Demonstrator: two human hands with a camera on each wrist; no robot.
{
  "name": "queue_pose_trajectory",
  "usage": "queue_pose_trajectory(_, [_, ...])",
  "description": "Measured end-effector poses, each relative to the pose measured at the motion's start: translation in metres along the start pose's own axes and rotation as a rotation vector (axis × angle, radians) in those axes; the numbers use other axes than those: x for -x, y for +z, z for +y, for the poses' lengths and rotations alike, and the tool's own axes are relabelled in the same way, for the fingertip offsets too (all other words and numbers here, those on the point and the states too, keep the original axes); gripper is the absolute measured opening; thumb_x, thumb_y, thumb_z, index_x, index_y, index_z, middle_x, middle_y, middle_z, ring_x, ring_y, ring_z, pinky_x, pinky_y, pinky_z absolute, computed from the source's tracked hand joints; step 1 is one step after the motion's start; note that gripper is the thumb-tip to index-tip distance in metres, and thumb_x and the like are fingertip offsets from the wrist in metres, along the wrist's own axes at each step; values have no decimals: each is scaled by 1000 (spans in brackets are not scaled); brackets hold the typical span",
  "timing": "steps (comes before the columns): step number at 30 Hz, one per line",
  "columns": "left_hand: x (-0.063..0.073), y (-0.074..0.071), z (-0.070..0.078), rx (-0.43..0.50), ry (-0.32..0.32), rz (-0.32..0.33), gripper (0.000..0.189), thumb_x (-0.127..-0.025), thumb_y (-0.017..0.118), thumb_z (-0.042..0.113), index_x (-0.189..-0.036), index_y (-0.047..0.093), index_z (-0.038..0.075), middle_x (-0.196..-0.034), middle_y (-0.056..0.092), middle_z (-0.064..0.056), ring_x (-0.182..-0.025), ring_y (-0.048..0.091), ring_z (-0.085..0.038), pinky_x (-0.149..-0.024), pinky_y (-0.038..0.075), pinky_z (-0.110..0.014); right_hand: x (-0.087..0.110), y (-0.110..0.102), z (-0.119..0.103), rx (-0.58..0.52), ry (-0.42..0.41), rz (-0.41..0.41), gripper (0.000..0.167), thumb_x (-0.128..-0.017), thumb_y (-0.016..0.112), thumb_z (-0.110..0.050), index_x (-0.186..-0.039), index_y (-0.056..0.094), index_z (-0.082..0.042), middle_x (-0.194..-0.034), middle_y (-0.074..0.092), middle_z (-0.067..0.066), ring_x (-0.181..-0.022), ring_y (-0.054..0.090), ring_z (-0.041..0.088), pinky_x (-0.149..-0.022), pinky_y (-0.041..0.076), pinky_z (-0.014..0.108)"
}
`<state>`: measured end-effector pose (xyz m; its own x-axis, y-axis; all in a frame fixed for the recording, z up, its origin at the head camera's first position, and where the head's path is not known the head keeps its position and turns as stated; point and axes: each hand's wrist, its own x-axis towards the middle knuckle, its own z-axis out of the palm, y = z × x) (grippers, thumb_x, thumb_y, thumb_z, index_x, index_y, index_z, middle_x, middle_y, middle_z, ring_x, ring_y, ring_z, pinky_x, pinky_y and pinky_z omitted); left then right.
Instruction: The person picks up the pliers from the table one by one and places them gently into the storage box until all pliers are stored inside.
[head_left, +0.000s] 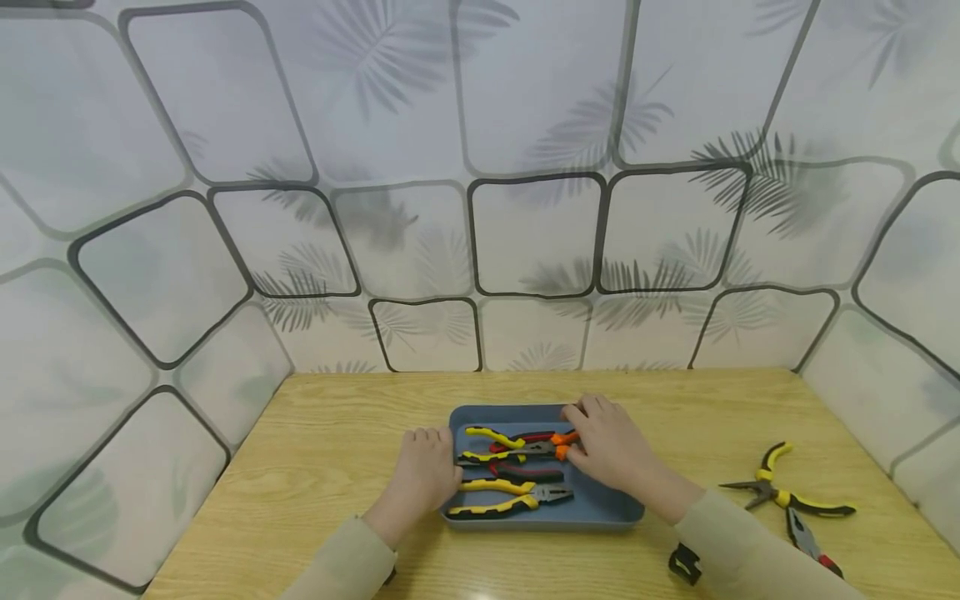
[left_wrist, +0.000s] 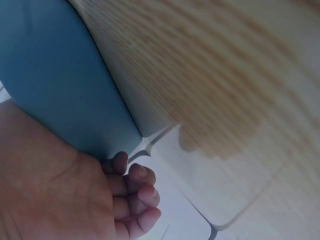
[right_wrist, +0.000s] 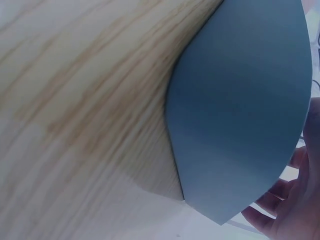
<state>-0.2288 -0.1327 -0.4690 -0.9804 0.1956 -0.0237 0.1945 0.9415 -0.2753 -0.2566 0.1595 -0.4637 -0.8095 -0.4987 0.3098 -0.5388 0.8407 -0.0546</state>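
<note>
A blue-grey tray (head_left: 607,500) holds several pliers. My left hand (head_left: 422,473) grips its left rim, thumb at the inner side; in the left wrist view the other fingers curl outside the wall. At the tray's right part my right hand (head_left: 611,442) holds orange-handled pliers (head_left: 559,448), whose jaws point left; the hand covers the handle ends. Beside them lie yellow-and-black handled pliers (head_left: 491,457) and red-and-black handled pliers (head_left: 528,473). Nearest the front are yellow-handled combination pliers (head_left: 517,497). The tray wall hides part of the right fingers in the right wrist view.
On the wooden table (head_left: 337,467), right of the tray, lie yellow-and-black long-nose pliers (head_left: 765,487), spread apart. Closer to me are red-handled pliers (head_left: 802,533), partly behind the right sleeve (head_left: 735,533). Patterned cloth walls (head_left: 536,233) stand behind the table and at both sides.
</note>
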Motion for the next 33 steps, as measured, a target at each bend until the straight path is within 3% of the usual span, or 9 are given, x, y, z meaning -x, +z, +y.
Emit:
queue_pose_trajectory(4, [1, 0, 0, -1, 0, 4, 44, -100, 60, 47, -108, 57, 3, -100, 66, -13, -97, 64, -28, -95, 52, -44, 3, -3, 2, -7, 5, -4, 33, -91, 77, -21, -120, 67, -11, -116, 65, 11, -101, 61, 30, -85, 52, 50])
queue_pose_trajectory(13, [0, -1, 1, -17, -2, -6, 45, -101, 60, 48, -109, 57, 3, -100, 66, -13, -95, 63, -27, -93, 52, -43, 7, -6, 10, 31, -4, 7, 31, -89, 77, -18, -119, 68, -12, -106, 63, 7, -90, 56, 23, -80, 50, 47])
queue_pose_trajectory(22, [-1, 0, 0, -25, -3, -7, 45, -101, 59, 48, -107, 57, 3, -97, 64, -12, -94, 63, -27, -93, 52, -42, 12, -10, 18, 26, 4, 1, 32, -89, 76, -17, -119, 67, -13, -108, 62, 8, -92, 56, 25, -77, 49, 46])
queue_pose_trajectory(33, [0, 1, 0, -16, 1, 15, 44, -100, 59, 47, -104, 56, 3, -95, 65, -12, -94, 64, -27, -92, 52, -43, 18, -17, 25, 74, 33, -25, 31, -91, 75, -21, -120, 69, -12, -103, 58, 7, -85, 48, 22, -76, 44, 43])
